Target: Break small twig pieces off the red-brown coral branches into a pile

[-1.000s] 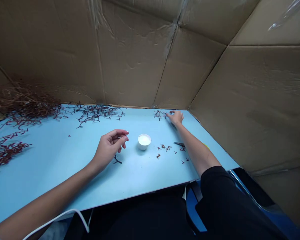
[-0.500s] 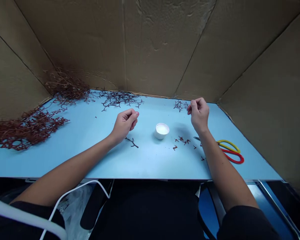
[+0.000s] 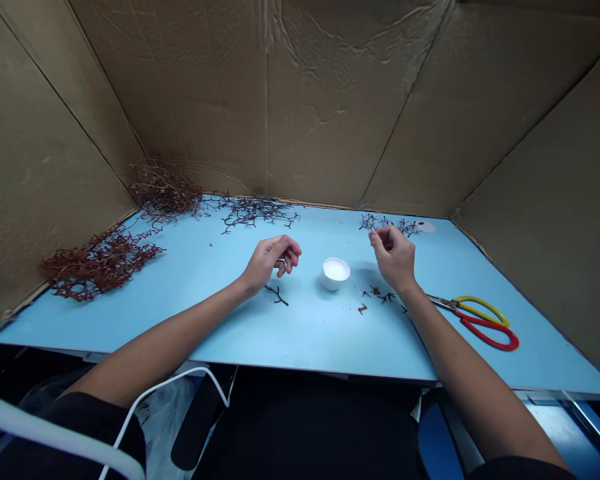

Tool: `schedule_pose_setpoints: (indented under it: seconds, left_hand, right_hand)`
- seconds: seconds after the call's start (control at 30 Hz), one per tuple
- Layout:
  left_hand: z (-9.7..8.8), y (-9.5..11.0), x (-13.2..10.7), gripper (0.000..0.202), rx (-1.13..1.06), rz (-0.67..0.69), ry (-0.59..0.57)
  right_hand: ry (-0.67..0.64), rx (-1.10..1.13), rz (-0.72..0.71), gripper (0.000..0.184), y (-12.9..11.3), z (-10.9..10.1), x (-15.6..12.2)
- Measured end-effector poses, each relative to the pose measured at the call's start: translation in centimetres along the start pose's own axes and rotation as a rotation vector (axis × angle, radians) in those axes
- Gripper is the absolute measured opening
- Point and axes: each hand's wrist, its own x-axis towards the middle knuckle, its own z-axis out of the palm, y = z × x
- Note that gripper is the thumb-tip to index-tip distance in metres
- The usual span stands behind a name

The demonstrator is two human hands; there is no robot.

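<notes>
Over the middle of the table my left hand [image 3: 269,263] hovers with its fingers loosely bent and parted, and I see nothing held in it. A dark forked twig [image 3: 278,295] lies just below that hand. A small white cup [image 3: 335,274] with white contents stands between my two hands. My right hand [image 3: 394,257] is closed in a pinch, thumb against fingertips; what it holds, if anything, is too small to make out. Short brown twig pieces [image 3: 379,293] lie scattered below it. Behind it rests a bunch of dark branched twigs [image 3: 393,225].
Scissors [image 3: 480,320] with yellow and red handles lie to the right of my right forearm. Reddish-brown twig heaps [image 3: 100,263] sit at the left, with dark branches [image 3: 257,211] along the back. Cardboard walls [image 3: 320,100] enclose the blue table [image 3: 300,340].
My left hand has loosened from a closed pinch. My right hand has come nearer, away from the back twigs, still pinched. The whole view has shifted, revealing a pale round patch at back right.
</notes>
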Motion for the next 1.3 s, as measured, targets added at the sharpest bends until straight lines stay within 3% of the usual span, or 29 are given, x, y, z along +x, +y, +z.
schedule_pose_setpoints:
  seconds: [0.17,0.4,0.5,0.63,0.8,1.0,1.17,1.3]
  left_hand:
    - [0.4,0.0,-0.2,0.049,0.082,0.055,0.030]
    - [0.1,-0.7,-0.2,0.076,0.005,0.101,0.078]
    - [0.1,-0.7,-0.2,0.075,-0.065,0.093,0.054]
    - [0.3,-0.6,-0.1,0.062,-0.177,-0.005,-0.003]
    - [-0.2,-0.9,0.2,0.079,-0.155,0.049,0.007]
    - [-0.7,-1.1,0.7,0.061,-0.197,0.000,0.023]
    - [-1.1,-1.1,0.8,0.079,-0.176,0.054,0.079]
    - [-1.2,-0.9,0.9,0.068,-0.220,0.038,0.058]
  right_hand:
    - [-0.029,-0.036,-0.009,0.035,0.1,0.1,-0.3]
    - [-0.046,-0.098,-0.103,0.062,0.2,-0.1,-0.6]
    - [-0.080,-0.076,-0.121,0.069,0.2,-0.1,-0.8]
    - [-0.100,-0.072,-0.122,0.067,0.1,0.0,-1.0]
    - [-0.086,-0.088,-0.117,0.064,0.1,0.0,-1.0]
    - [-0.073,-0.099,-0.115,0.060,-0.2,-0.2,-1.0]
    - [-0.059,-0.113,-0.122,0.061,-0.4,-0.3,-1.0]
    - [-0.055,-0.122,-0.125,0.061,-0.5,-0.3,-1.0]
